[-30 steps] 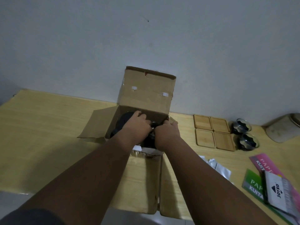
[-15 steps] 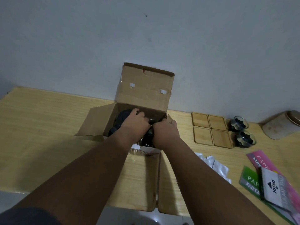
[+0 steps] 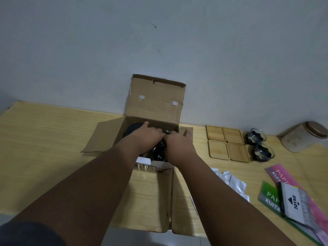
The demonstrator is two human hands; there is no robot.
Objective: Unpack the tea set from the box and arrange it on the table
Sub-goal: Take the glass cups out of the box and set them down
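Both hands in open box, on dark tea-set pieces.

Left hand point(image 3: 148, 135) and right hand point(image 3: 178, 145) reach down into the box point(image 3: 152, 110), knuckles touching, fingers curled around a dark glassy item point(image 3: 159, 151) between them; grip hidden, cannot tell how tight or which hand has it. A round dark piece point(image 3: 132, 129) sits at box left, under left fingertips. Box stands on the table point(image 3: 44, 139) against the wall, flaps open, back flap upright. Right of the box: four coasters point(image 3: 227, 143) in a square, two glass cups point(image 3: 258, 144) just beside them, a jar point(image 3: 301, 135) further right. Near right forearm: foil packets point(image 3: 230, 181), paper packs point(image 3: 298, 197).
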